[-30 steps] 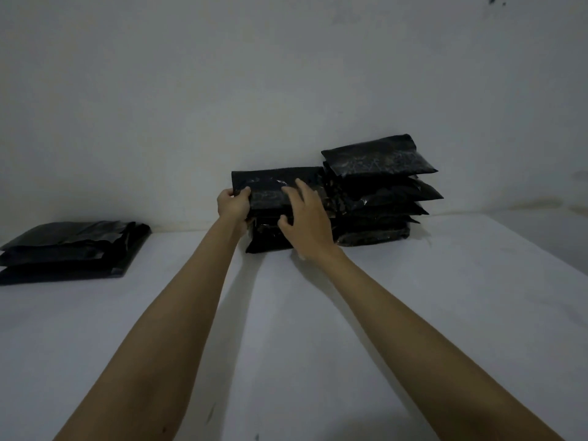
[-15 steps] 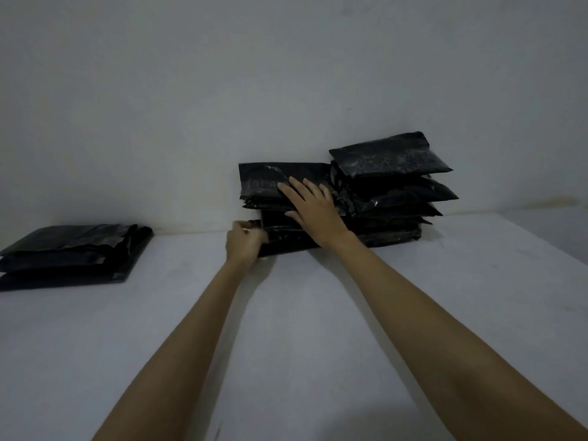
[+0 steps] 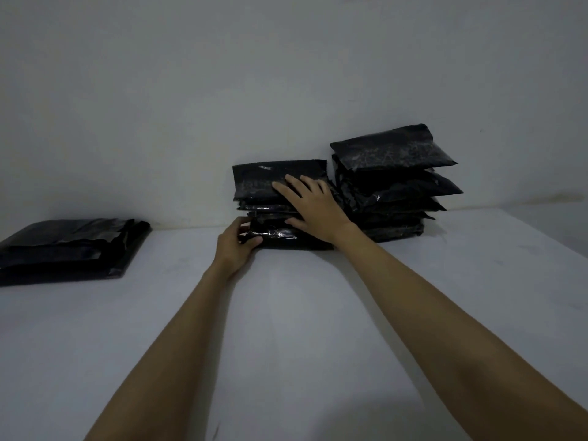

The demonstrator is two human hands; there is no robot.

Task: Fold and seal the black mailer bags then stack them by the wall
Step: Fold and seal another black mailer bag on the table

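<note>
There is a single view, worn on the person's head, looking forward and slightly down along both outstretched forearms toward the pale wall (image 3: pixel 286 74). It sits close above the white bench (image 3: pixel 286 313), whose surface fills the lower half of the frame. The wide angle bends the bench's far edge and stretches the forearms at the bottom corners. The left hand (image 3: pixel 234 246) and right hand (image 3: pixel 313 206) lie near mid-frame, at full reach from the lens. With one camera, no part of the scene is shared with a second view.
</note>
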